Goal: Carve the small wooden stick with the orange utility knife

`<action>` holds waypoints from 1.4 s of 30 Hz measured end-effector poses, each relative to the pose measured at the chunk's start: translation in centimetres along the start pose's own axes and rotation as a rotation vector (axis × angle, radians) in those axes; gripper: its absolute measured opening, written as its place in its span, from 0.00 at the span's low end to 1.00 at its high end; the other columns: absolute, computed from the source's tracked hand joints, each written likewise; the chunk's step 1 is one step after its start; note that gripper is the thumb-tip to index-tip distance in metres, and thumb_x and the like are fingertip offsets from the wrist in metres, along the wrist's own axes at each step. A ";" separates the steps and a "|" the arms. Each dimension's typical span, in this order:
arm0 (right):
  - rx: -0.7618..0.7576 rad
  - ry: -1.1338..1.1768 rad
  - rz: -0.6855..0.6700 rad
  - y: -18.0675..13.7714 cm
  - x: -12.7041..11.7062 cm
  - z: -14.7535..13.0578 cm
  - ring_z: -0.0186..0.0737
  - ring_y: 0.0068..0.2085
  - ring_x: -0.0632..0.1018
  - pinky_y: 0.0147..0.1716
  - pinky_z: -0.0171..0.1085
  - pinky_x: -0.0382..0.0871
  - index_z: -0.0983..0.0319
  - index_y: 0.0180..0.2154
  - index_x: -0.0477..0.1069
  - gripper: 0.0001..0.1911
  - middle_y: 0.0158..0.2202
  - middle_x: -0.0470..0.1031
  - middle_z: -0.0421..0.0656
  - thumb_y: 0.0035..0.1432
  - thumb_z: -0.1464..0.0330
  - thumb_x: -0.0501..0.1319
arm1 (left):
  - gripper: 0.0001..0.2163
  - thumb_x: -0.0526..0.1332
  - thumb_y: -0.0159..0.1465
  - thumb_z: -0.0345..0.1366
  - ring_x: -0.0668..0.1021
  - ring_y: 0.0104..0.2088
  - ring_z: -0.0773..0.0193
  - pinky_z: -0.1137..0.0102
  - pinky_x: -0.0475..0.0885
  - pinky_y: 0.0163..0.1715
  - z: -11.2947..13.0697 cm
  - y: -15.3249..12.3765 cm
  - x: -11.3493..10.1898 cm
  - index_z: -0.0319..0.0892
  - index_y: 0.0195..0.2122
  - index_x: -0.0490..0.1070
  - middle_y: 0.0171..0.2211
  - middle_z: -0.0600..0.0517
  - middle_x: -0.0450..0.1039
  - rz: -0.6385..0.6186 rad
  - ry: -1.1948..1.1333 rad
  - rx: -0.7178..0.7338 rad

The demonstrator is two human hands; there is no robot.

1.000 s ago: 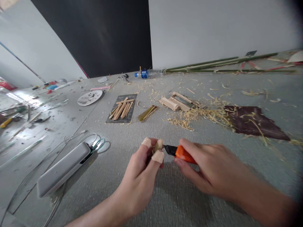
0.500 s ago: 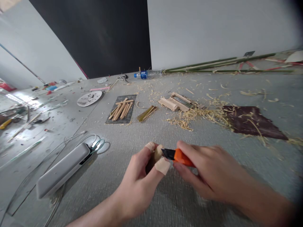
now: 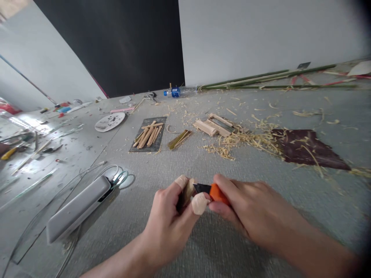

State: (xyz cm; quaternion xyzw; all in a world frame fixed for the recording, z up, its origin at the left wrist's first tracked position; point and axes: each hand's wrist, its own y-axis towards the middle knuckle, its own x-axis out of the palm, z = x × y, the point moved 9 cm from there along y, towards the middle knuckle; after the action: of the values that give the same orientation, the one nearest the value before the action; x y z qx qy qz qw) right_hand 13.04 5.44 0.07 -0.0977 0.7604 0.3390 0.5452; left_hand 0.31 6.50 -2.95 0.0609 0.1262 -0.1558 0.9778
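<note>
My left hand [image 3: 171, 216], with pale tape round its thumb and index finger, is closed on a short piece of bamboo [image 3: 189, 190]. My right hand [image 3: 249, 208] grips an orange utility knife [image 3: 218, 194]. The knife's dark blade [image 3: 202, 188] points left, its tip at the end of the bamboo piece. My left thumb lies just under the blade, close to my right fingers. The far part of the bamboo is hidden in my left palm.
Ahead lie a dark board [image 3: 160, 144] with small wooden sticks [image 3: 148, 136], bamboo strips [image 3: 179, 139], split bamboo pieces [image 3: 206, 127], shavings [image 3: 246, 141] and a maroon sheet [image 3: 310, 150]. A power bank [image 3: 79, 208] with cables is at left. A plastic bottle [image 3: 176, 92] and green poles [image 3: 246, 82] lie by the wall.
Both hands have shifted slightly left. The blade has moved with the right hand and still meets the bamboo's end; the left thumb has turned a little.
</note>
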 end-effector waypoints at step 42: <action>0.223 0.268 -0.010 -0.2 -0.9 0.4 0.36 0.20 0.72 0.22 0.39 0.57 0.57 0.25 0.65 0.28 0.20 0.72 0.39 0.75 0.61 0.40 | 0.18 0.70 0.62 0.42 0.56 0.22 0.72 0.72 0.51 0.22 -0.5 -0.7 0.7 0.43 0.28 0.59 0.21 0.60 0.53 -0.065 0.027 -0.022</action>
State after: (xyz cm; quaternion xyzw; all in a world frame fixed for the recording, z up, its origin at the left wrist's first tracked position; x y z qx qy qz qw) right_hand 13.82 5.37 0.71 -0.0847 0.8588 0.2340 0.4479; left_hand 0.64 5.74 -3.69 0.0483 0.1431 -0.1852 0.9710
